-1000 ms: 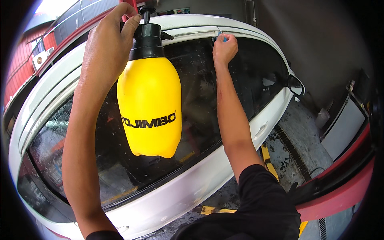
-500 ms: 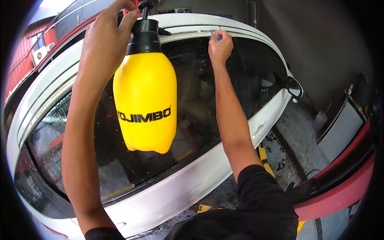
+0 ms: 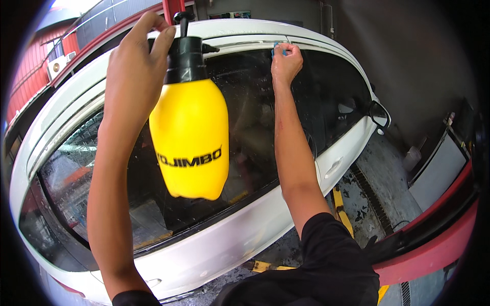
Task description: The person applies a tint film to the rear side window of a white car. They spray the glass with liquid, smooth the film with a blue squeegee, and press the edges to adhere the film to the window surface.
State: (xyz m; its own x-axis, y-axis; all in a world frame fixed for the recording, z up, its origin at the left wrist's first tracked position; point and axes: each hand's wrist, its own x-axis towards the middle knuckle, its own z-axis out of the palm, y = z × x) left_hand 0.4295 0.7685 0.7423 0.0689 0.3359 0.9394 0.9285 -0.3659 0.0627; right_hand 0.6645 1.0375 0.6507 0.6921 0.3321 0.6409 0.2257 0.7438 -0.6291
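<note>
My left hand (image 3: 137,61) is closed on the black top of a yellow pump spray bottle (image 3: 191,137), which hangs upright in front of the car's side windows. The bottle's black nozzle points to the right. My right hand (image 3: 287,61) pinches a small blue piece (image 3: 276,49), mostly covered by the fingers, against the trim above the side window. I cannot make out what the blue piece is. The white car (image 3: 219,229) stands side-on before me, with water drops on its dark window glass (image 3: 250,107).
The car's wing mirror (image 3: 378,113) sticks out at the right. A red and black vehicle edge (image 3: 429,260) lies close at the lower right. Yellow floor markings (image 3: 343,211) and a drain grate (image 3: 372,199) run along the wet floor. A grey panel (image 3: 439,171) leans beyond.
The whole view has shifted slightly, so the car and bottle sit a little lower and further right. My right hand has stayed at the trim with the blue piece; both grips hold.
</note>
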